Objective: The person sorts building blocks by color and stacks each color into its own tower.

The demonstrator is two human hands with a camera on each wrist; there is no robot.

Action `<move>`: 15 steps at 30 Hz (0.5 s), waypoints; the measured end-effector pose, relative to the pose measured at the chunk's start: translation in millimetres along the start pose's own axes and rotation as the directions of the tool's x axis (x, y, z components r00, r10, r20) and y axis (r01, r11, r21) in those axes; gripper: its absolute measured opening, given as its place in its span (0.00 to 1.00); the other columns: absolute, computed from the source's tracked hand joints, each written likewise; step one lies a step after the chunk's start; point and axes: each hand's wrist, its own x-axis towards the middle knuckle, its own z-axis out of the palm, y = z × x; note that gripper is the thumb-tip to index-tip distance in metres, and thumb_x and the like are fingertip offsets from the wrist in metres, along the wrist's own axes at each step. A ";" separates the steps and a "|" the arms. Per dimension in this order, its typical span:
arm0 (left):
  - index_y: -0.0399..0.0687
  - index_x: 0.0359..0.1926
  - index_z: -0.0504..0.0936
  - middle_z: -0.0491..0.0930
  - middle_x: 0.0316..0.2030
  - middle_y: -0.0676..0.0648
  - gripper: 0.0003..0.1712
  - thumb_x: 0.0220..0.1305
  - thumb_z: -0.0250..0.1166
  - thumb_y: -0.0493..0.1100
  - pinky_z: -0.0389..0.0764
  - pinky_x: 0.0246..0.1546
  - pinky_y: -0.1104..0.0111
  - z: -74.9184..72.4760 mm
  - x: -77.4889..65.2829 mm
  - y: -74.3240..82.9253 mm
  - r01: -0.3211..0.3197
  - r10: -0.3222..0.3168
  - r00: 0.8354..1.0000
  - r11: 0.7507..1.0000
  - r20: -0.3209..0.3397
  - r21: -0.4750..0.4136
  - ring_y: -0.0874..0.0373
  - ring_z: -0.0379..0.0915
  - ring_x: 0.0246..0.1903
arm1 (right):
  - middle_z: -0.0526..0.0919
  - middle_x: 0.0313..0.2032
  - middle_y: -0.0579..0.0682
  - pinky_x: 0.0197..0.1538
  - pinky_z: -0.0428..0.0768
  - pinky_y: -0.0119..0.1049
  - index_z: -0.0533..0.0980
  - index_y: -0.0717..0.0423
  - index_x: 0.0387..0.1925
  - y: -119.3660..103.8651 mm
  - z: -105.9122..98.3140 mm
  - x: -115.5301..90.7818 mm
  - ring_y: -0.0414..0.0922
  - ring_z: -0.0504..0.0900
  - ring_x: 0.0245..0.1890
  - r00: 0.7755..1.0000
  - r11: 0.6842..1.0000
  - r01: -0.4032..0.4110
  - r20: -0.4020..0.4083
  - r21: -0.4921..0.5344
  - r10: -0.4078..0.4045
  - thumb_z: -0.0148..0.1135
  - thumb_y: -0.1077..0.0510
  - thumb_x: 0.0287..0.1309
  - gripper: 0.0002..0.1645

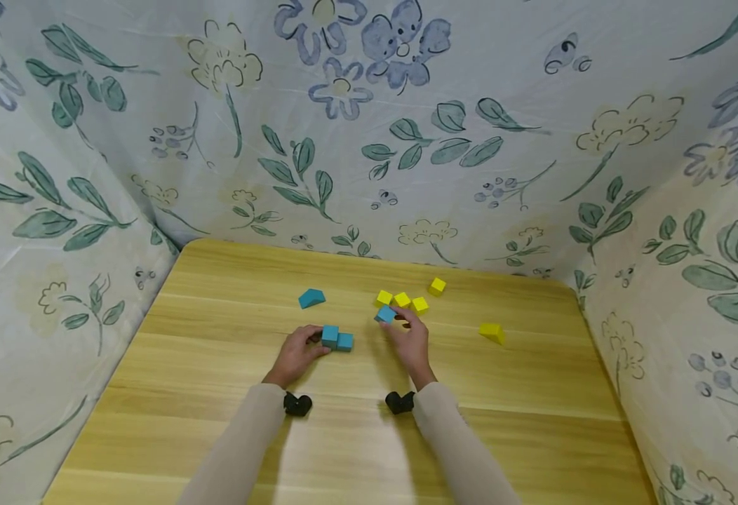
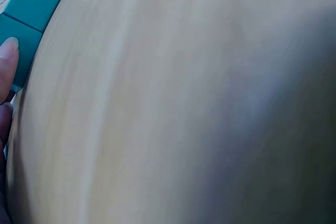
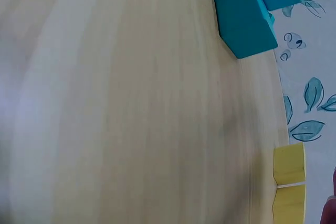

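Pale sleeves (image 1: 233, 442) lie nearest, on the near side of the blue cluster (image 1: 346, 343), each with a black wrist mount (image 1: 297, 405) at its cuff. The main risk sits at that cluster, where one blue cube (image 1: 330, 334) stands higher than its neighbour: were the left hand (image 1: 294, 356) to shift or squeeze unevenly, the higher cube could slide, or the pieces part at a seam. The loose blue block (image 1: 386, 313), to the cluster's right and a little beyond it, could twist free, since only fingertips seem to bear on it; carried too low toward the cluster, it might knock the higher cube. Farther beyond the cluster on that same side, a line of yellow cubes (image 1: 402, 300) sits close to the fingers of the right hand (image 1: 411, 345), so a careless outward nudge could scatter them across the surface (image 1: 533, 372). As for pose, both forearms angle inward toward the cluster, the hands apart from each other. The left comes from the cluster's left, thumb and fingers clamped on its pieces; the right reaches past the cluster's right side, pinching the loose block, which looks tilted, though whether it touches the surface I cannot tell.
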 end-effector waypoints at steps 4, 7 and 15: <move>0.35 0.53 0.79 0.80 0.41 0.44 0.24 0.56 0.72 0.39 0.74 0.50 0.54 0.2 0.6 0.4 0.000 0.000 1.000 1.000 -0.004 0.004 0.49 0.74 0.45 | 0.82 0.47 0.55 0.50 0.70 0.45 0.79 0.61 0.53 -0.8 7.6 -7.5 0.53 0.77 0.48 0.999 0.999 0.035 0.035 0.034 -0.036 0.70 0.58 0.55 0.23; 0.35 0.52 0.79 0.80 0.41 0.44 0.24 0.55 0.72 0.38 0.74 0.50 0.54 0.3 0.9 0.2 -0.009 0.009 1.000 1.000 -0.011 0.004 0.49 0.75 0.45 | 0.82 0.47 0.56 0.50 0.71 0.48 0.79 0.61 0.52 -2.3 13.8 -11.7 0.53 0.77 0.48 0.997 0.997 0.042 0.061 0.057 -0.045 0.70 0.59 0.55 0.23; 0.35 0.51 0.80 0.81 0.40 0.44 0.23 0.54 0.72 0.38 0.74 0.49 0.54 0.7 0.6 0.8 -0.026 0.026 0.999 1.000 -0.020 0.000 0.48 0.75 0.44 | 0.83 0.46 0.52 0.52 0.73 0.44 0.81 0.57 0.50 -3.5 29.7 -19.4 0.48 0.78 0.48 0.989 0.998 0.002 0.146 0.069 -0.012 0.72 0.59 0.53 0.21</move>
